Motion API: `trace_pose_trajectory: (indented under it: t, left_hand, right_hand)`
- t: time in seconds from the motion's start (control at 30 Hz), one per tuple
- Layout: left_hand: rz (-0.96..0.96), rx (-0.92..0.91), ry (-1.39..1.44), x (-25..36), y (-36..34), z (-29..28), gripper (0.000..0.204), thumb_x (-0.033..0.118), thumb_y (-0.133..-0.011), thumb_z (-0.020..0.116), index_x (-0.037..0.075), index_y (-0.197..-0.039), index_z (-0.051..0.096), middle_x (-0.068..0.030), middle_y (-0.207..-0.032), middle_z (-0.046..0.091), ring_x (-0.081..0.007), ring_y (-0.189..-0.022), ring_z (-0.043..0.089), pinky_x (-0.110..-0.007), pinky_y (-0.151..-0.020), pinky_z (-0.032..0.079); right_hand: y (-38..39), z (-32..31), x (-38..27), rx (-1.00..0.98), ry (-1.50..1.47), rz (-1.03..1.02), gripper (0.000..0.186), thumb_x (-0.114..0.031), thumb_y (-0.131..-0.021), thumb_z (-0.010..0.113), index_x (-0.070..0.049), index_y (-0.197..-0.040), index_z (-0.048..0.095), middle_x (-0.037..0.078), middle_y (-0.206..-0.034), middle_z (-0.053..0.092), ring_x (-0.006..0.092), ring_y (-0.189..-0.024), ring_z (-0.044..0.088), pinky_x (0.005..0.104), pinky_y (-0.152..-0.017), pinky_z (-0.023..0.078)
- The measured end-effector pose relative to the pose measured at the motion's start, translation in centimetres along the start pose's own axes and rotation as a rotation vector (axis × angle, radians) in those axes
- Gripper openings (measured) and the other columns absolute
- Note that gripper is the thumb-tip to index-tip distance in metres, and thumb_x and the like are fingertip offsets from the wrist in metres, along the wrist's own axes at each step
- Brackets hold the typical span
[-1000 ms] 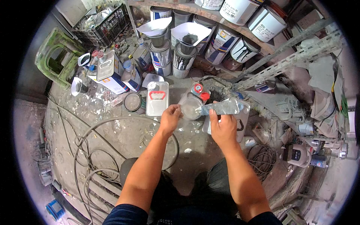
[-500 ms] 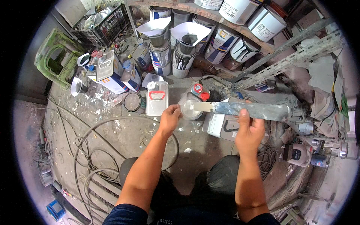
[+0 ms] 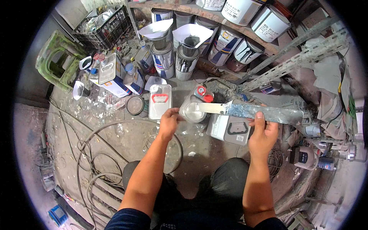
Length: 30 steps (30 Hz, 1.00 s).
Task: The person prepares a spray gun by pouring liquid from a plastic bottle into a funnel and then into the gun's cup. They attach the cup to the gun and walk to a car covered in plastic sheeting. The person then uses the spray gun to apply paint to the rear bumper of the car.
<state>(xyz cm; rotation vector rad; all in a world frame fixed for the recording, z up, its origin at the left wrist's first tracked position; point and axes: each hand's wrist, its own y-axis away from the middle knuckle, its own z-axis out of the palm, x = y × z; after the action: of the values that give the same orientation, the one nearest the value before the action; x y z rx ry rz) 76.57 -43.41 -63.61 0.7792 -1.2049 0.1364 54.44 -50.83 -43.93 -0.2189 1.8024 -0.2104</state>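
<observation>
My right hand [image 3: 263, 136] grips a long, flat, paint-stained stir stick [image 3: 245, 110], thumb on top and fingers beneath. Its pale left end reaches into a clear plastic cup [image 3: 191, 116] with whitish contents. At the cup's left side, my left hand [image 3: 168, 122] pinches the rim with bent fingers; the fingertips are partly hidden. Just behind the cup are containers with red caps [image 3: 201, 91]. A rectangular metal can with a red handle [image 3: 160, 103] stands to the left of the cup, and a grey-topped can with a black handle [image 3: 230, 130] sits below the stick.
Paint cans [image 3: 187, 61] with paper-lined cups on top stand ahead, under a shelf [image 3: 184, 7] of more cans. Solvent tins [image 3: 111, 73] and a green stool [image 3: 57, 57] are at the left. A hose [image 3: 115, 122] loops over the floor. A slotted metal bar [image 3: 295, 61] slants at right.
The stir stick's handle end and my right hand have moved right and slightly toward me. My left hand and the cup have shifted slightly left.
</observation>
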Motion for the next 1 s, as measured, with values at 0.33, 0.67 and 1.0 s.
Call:
trace_pose_trajectory:
  t: [0.33,0.67,1.0]
  left_hand:
    - [-0.015,0.143,-0.051,1.0,-0.5,-0.9,0.023,0.001,-0.079,0.037,0.004,-0.094,0.053,-0.0013,-0.061,0.047,-0.0114,-0.050,0.045,-0.027,-0.048,0.040]
    - [0.031,0.201,0.037,2.1,-0.9,-1.7,0.017,0.014,-0.090,0.049,0.003,-0.103,0.051,-0.0003,-0.065,0.048,-0.0109,-0.051,0.046,-0.027,-0.050,0.042]
    - [-0.041,0.225,0.049,3.1,0.7,-3.6,0.026,0.011,-0.086,0.055,0.001,-0.109,0.050,-0.0060,-0.087,0.058,-0.0148,-0.074,0.058,-0.027,-0.066,0.047]
  right_hand:
    - [-0.2,-0.2,0.6,0.048,-0.068,0.031,0.028,-0.014,-0.092,0.053,0.006,-0.111,0.050,0.011,-0.097,0.059,0.0117,-0.067,0.055,0.0237,-0.062,0.047]
    - [-0.8,-2.2,3.6,0.096,-0.204,0.130,0.023,-0.014,-0.091,0.054,0.002,-0.107,0.050,0.008,-0.090,0.060,0.0126,-0.068,0.057,0.0245,-0.061,0.046]
    - [-0.6,-6.1,10.4,0.224,-0.685,0.594,0.015,-0.017,-0.087,0.060,-0.007,-0.095,0.052,0.004,-0.080,0.058,0.0183,-0.070,0.058,0.0294,-0.062,0.045]
